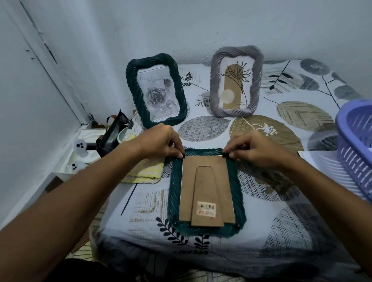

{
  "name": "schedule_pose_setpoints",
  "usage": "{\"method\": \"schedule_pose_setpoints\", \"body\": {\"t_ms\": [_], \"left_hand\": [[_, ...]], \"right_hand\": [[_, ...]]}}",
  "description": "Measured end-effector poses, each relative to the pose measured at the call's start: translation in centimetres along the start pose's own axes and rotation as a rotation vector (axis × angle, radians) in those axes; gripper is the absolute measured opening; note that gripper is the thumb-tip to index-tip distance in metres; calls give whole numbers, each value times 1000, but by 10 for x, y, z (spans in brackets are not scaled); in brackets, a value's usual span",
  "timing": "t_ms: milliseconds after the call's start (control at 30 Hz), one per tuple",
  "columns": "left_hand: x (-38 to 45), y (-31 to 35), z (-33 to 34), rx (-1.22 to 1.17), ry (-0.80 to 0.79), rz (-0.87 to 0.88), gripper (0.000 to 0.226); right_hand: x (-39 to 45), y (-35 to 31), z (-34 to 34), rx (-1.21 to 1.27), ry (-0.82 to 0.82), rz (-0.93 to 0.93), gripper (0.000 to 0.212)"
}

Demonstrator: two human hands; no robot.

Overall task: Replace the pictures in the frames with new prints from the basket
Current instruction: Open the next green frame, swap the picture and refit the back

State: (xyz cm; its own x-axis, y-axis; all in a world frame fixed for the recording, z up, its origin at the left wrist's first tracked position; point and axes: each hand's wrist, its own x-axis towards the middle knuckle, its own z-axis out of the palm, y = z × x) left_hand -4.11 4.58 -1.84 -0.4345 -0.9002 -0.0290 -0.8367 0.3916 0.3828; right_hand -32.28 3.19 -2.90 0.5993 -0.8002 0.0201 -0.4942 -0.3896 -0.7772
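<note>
Head view: left hand [159,142] pinches a small dark tab at the far-left corner of the face-down frame [205,192]; right hand [253,149] pinches the matching tab at the far-right corner. Fingers of both are curled onto the tabs, thumbs tucked under.

Face-down frame: dark green twisted rim, brown backing board [187,184] up, stand flap with barcode sticker [206,209] toward the wearer. Long axis runs 12 to 6 o'clock. It lies on the patterned bedcover [283,222], centred between the forearms, so neither hand is nearer. Both hands sit at its 12 o'clock edge.

Judgement: step in hand is freeing the backing board; the next move likely needs both far tabs turned aside. Two small fasteners show at the 6 o'clock corners, state unclear.

Outward: yellow cloth [143,171] at 9 o'clock of the frame. Upright green frame [131,87] with rose print at 11 o'clock, grey frame [257,82] at 1 o'clock. Purple basket [355,152] at 3 o'clock, well apart; prints inside not discernible.
</note>
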Motion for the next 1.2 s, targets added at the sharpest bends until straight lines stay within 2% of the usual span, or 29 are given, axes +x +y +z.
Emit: {"method": "schedule_pose_setpoints", "body": {"t_ms": [500, 900, 1200], "left_hand": [[2, 0, 1, -27, -8, -12, 7], [-8, 3, 3, 54, 12, 14, 17], [-11, 6, 6, 43, 67, -5, 18]], "right_hand": [[9, 2, 2, -99, 15, 44, 11], [8, -1, 1, -109, -19, 70, 21], [10, -6, 3, -202, -13, 62, 19]]}}
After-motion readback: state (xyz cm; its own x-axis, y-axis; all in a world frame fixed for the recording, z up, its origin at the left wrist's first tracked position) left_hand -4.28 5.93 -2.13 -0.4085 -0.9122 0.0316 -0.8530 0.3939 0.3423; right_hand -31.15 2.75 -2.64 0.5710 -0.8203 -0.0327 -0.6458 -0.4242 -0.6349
